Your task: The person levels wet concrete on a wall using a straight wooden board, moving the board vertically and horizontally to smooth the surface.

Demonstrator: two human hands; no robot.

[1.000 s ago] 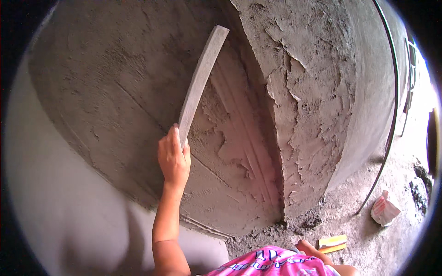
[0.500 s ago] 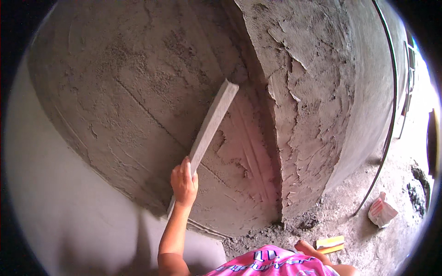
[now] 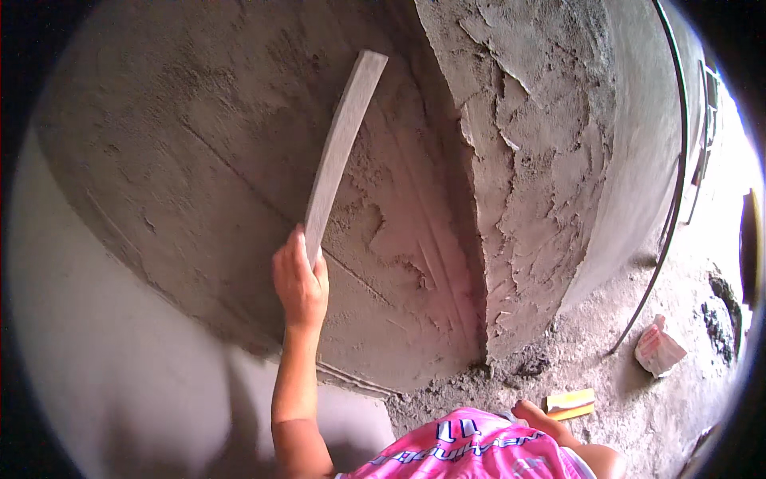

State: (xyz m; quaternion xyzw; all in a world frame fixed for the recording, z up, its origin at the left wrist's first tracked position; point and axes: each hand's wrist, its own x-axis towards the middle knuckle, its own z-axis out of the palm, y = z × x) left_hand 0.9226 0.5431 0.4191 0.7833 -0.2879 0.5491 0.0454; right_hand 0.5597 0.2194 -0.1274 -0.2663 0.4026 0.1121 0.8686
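Observation:
My left hand [image 3: 302, 283] is closed around the lower part of a long, straight, grey plastering straightedge [image 3: 343, 148]. The bar slants up and to the right across a wall of fresh grey plaster [image 3: 231, 168]. Whether its whole length touches the plaster I cannot tell. Below the bar's right side, a smoother patch shows long line marks. At the lower right, my right hand [image 3: 533, 415] seems to rest low beside my pink shirt [image 3: 463, 443], its fingers not made out. A yellow plastering float [image 3: 570, 404] lies close to it.
Right of a vertical corner edge, rough plaster [image 3: 535, 184] covers another wall face. A thin dark curved rod [image 3: 678, 176] leans there. Rubble-strewn floor [image 3: 606, 375] holds a crumpled white bag [image 3: 660, 348]. Smooth pale wall [image 3: 120, 319] lies at lower left.
My left hand and the straightedge have moved up and left along the wall, and the bar stands slightly steeper. The surroundings shift a little with my head.

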